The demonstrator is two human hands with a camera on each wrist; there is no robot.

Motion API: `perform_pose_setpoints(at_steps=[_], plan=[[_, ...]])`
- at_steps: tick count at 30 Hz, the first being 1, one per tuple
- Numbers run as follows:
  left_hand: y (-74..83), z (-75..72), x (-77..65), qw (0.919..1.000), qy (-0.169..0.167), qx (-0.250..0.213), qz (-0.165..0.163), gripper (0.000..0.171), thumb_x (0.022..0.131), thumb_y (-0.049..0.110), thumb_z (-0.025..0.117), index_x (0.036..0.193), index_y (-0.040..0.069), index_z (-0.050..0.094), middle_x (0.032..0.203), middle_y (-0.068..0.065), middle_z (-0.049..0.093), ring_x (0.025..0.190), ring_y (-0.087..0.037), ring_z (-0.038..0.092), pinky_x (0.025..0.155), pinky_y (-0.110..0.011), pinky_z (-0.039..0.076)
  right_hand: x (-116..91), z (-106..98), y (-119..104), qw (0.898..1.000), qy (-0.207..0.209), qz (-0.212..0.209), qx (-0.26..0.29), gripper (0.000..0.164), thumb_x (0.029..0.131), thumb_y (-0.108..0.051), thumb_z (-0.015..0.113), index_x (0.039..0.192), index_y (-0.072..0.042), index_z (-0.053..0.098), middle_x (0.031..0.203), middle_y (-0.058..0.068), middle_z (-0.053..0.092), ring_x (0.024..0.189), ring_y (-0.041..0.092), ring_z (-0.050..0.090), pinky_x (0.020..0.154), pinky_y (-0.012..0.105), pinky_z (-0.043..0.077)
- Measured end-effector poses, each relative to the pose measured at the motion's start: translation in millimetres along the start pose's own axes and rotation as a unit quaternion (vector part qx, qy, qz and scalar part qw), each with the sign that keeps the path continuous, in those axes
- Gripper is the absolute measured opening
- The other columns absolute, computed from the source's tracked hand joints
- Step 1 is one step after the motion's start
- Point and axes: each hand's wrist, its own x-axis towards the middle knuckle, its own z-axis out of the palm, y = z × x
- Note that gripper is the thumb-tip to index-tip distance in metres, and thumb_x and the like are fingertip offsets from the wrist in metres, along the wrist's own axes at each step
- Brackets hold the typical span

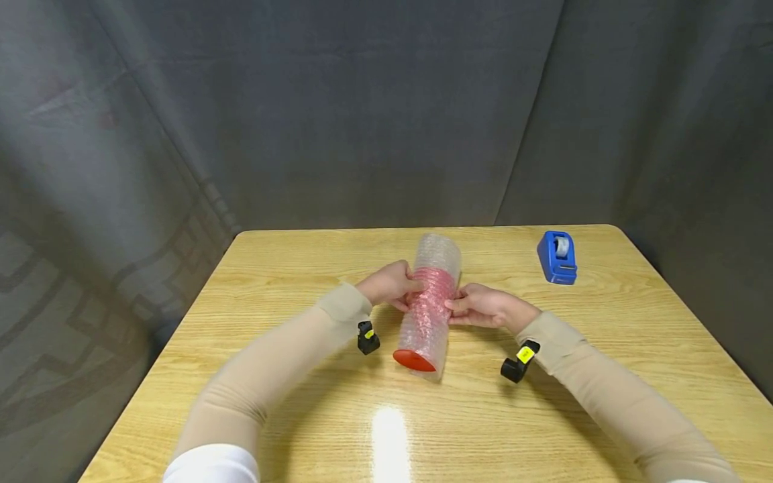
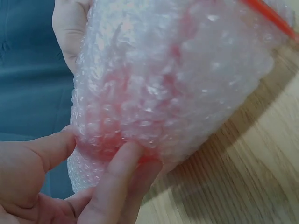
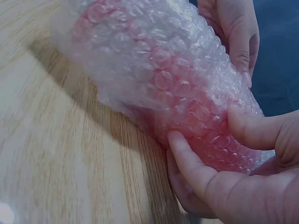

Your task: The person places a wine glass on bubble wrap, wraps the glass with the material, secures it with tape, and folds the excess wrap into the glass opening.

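Note:
A long bundle of clear bubble wrap [image 1: 437, 252] lies lengthwise on the wooden table, rolled around something red. At its near end a flat red disc [image 1: 414, 360] shows; the rest of the red thing is only a pink blur through the bubbles, its kind hidden. My left hand [image 1: 392, 284] grips the bundle's left side, thumb on top. From the right, my right hand [image 1: 483, 306] pinches it between thumb and fingers. In the right wrist view a loose edge of the wrap [image 3: 114, 103] hangs along the side, near the tabletop.
A blue tape dispenser [image 1: 557, 257] with a roll of tape stands at the back right of the table [image 1: 314, 429]. Behind the table's far edge hangs a dark grey curtain [image 1: 338, 121]. Each wrist wears a small black camera.

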Motion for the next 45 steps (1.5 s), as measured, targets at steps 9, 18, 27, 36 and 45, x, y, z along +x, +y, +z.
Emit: perform_pose_setpoints(at_steps=[9, 18, 27, 36, 45], plan=[[3.4, 5.0, -0.8, 0.9998, 0.011, 0.012, 0.015, 0.024, 0.096, 0.016, 0.061, 0.094, 0.002, 0.042, 0.073, -0.008, 0.049, 0.053, -0.015, 0.055, 0.077, -0.046, 0.059, -2, -3, 1, 1.000, -0.009, 0.004, 0.003, 0.030, 0.100, 0.001, 0.041, 0.124, 0.017, 0.032, 0.101, 0.008, 0.057, 0.094, 0.014, 0.063, 0.095, 0.028, 0.053], [3.7, 4.6, -1.8, 0.9998, 0.009, 0.012, 0.010, 0.025, 0.096, 0.017, 0.061, 0.095, 0.002, 0.041, 0.074, -0.008, 0.049, 0.055, -0.014, 0.054, 0.077, -0.045, 0.059, -5, 3, -5, 0.994, 0.061, -0.004, -0.094, 0.065, 0.097, -0.002, 0.051, 0.145, 0.012, 0.009, 0.102, 0.004, 0.062, 0.090, 0.009, 0.061, 0.102, 0.042, 0.047], [4.3, 4.5, -1.3, 0.9999, 0.003, 0.010, 0.003, 0.023, 0.097, 0.017, 0.059, 0.096, 0.003, 0.041, 0.075, -0.009, 0.050, 0.057, -0.016, 0.055, 0.081, -0.047, 0.058, -7, 10, -10, 0.995, 0.073, 0.017, -0.073, 0.066, 0.096, 0.001, 0.049, 0.145, 0.008, 0.005, 0.099, 0.009, 0.054, 0.085, 0.013, 0.060, 0.085, 0.029, 0.057], [6.4, 4.7, -1.1, 0.9999, -0.003, 0.013, 0.000, 0.023, 0.097, 0.017, 0.059, 0.103, 0.001, 0.043, 0.082, -0.010, 0.051, 0.059, -0.017, 0.057, 0.079, -0.044, 0.059, -8, 6, -15, 1.000, 0.001, 0.017, -0.018, 0.033, 0.102, -0.011, 0.044, 0.129, 0.003, 0.033, 0.106, 0.008, 0.055, 0.097, 0.020, 0.059, 0.092, 0.031, 0.055], [7.7, 3.7, -2.1, 0.9999, -0.009, 0.013, 0.003, 0.025, 0.097, 0.018, 0.059, 0.105, 0.000, 0.044, 0.086, -0.010, 0.051, 0.062, -0.018, 0.058, 0.077, -0.042, 0.060, -5, 7, -14, 0.999, 0.015, 0.007, -0.033, 0.020, 0.102, -0.015, 0.043, 0.115, 0.000, 0.046, 0.100, 0.007, 0.058, 0.091, 0.019, 0.061, 0.086, 0.029, 0.057]])
